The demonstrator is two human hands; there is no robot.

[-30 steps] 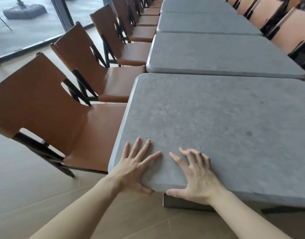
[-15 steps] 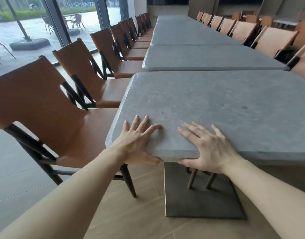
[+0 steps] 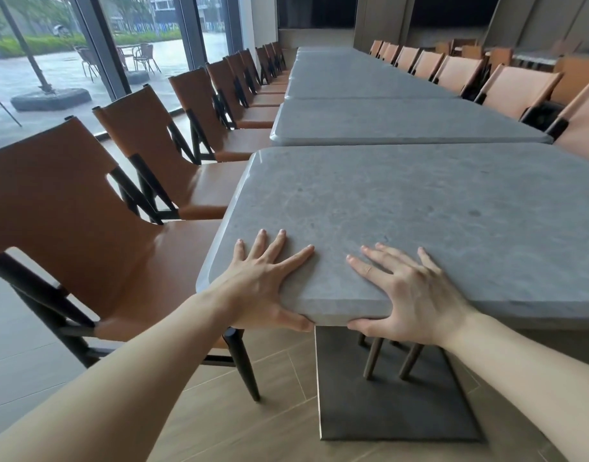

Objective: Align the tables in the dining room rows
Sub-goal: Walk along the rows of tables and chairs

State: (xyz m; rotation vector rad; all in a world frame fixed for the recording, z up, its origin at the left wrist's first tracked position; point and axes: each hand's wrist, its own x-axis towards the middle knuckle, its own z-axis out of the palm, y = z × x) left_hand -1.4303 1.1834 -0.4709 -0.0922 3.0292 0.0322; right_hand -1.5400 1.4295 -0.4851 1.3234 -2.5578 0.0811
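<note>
The nearest table [image 3: 419, 211], a grey stone-look slab, stood at the close end of a long row of like tables running away toward the far wall. Its far edge lay just beside the next table [image 3: 403, 121], with a thin seam between them, and its left side sat a little further left than that neighbour's. The left hand [image 3: 263, 278] lay near the slab's near left corner, palm over the rim, its four fingers [image 3: 279, 241] straight and fanned apart on the surface while the thumb hooked under the near edge. The right hand [image 3: 416, 301] did the same just to the right, fingers spread flat on top and thumb tucked beneath the edge, so each hand pinched the slab's rim between fingers and thumb. The two hands were close but apart. Under the slab, a dark square base plate [image 3: 386, 405] rested on the wooden floor [image 3: 236, 411], with slim brown legs rising from it. Brown leather chairs [image 3: 86, 228] with black frames lined the left side, seats pushed up to the tables' edge; paler chairs [image 3: 516, 88] lined the right. Tall windows [image 3: 36, 61] on the left showed a wet terrace.
</note>
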